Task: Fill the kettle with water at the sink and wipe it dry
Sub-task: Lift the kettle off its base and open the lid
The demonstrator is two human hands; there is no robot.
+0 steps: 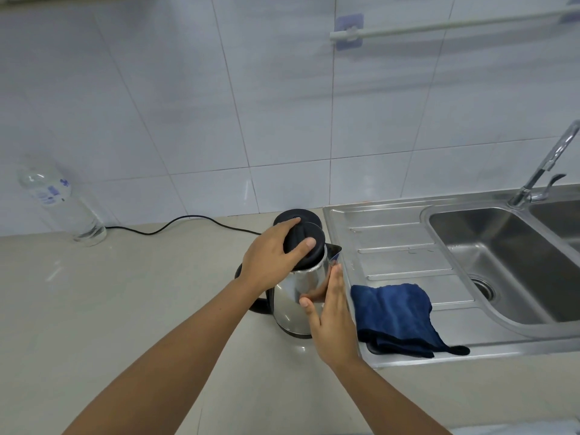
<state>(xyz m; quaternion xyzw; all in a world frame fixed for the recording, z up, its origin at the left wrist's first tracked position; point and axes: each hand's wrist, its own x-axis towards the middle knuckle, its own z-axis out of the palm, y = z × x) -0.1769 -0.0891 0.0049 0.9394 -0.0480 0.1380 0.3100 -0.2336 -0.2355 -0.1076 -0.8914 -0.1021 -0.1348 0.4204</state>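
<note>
A person's left hand (270, 259) clamps over the black lid (306, 243) of a steel kettle (298, 293) at the centre of the frame, fingers and thumb curled round the lid's edge, while the right hand (332, 318) lies flat against the kettle's side with its fingers straight and pressed together. The kettle stands tilted on the pale counter (125, 309), just beside the draining board of the steel sink (426, 211) at right and in front of its black base (296, 215). The danger, as it looks from here, is the smooth metal: a flat palm gives little purchase, and if the lid comes free with a jerk the kettle could tip or skid toward the blue cloth (395, 315) on the draining board. A black cord (175, 222) runs from the base along the foot of the white tiled wall (251, 89), where it could catch a careless lift. A clear bottle (59, 202) stands at far left; the tap (546, 164) rises at the right edge, and a rail (439, 25) crosses the wall at upper right.
</note>
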